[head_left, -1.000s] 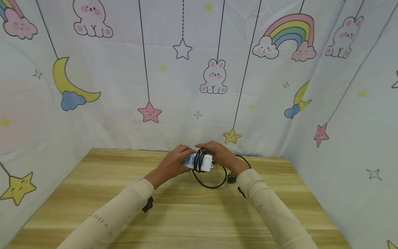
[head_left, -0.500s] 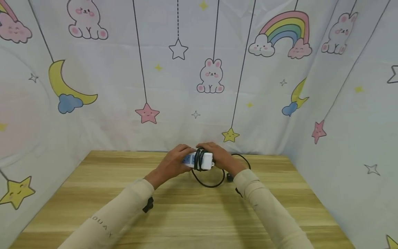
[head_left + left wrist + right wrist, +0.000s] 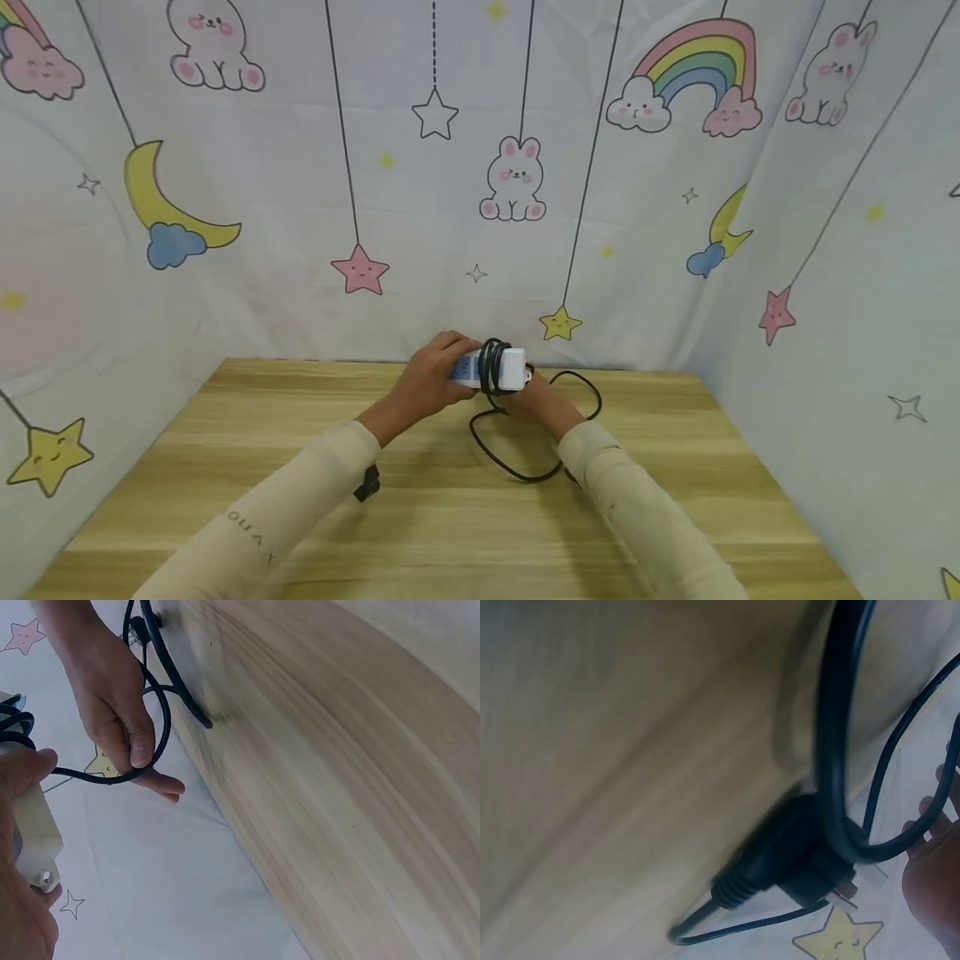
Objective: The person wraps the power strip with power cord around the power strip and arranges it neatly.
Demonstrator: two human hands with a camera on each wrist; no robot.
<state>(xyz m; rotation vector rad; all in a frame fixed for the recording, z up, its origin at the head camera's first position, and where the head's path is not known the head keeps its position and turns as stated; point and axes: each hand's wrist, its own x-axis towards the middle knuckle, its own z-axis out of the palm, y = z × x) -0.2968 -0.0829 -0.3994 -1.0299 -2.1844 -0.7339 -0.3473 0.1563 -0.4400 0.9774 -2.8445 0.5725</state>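
Gripping the likely light, stiff power strip (image 3: 513,369) sensibly by its nine-o'clock end, the left hand (image 3: 426,381) complements the right hand (image 3: 531,405), pinching springy-looking cord (image 3: 169,720) toward five o'clock.

The left hand (image 3: 423,381) grips a white power strip (image 3: 513,369) with blue socket faces, a black cord (image 3: 491,367) wound around it. The right hand (image 3: 534,402) is just below the strip's right end, its fingers hidden. Slack cord loops show either side of the right wrist (image 3: 561,416), over a wooden table (image 3: 457,542), before a cloth (image 3: 285,321) with printed stars (image 3: 561,323)
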